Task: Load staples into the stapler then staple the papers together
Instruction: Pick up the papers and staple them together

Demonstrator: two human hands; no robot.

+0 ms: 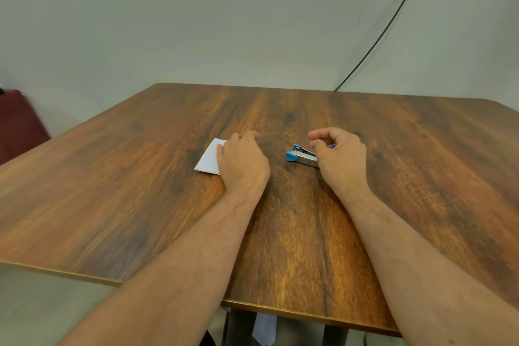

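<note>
A small white stack of papers [208,159] lies on the wooden table [280,219], left of centre. My left hand [242,160] rests over its right edge, fingers loosely curled, hiding part of the sheets. To the right lies a blue and silver stapler [300,155], its blue nose pointing left. My right hand [339,156] hovers over the stapler's rear end with fingers curled; whether it touches the stapler I cannot tell. A small blue bit [333,145] shows beside the thumb. No staples are visible.
A black cable [393,19] runs down the pale wall to the table's back edge. A dark red piece of furniture [16,123] stands at the far left, beyond the table's left edge. Table legs show under the front edge.
</note>
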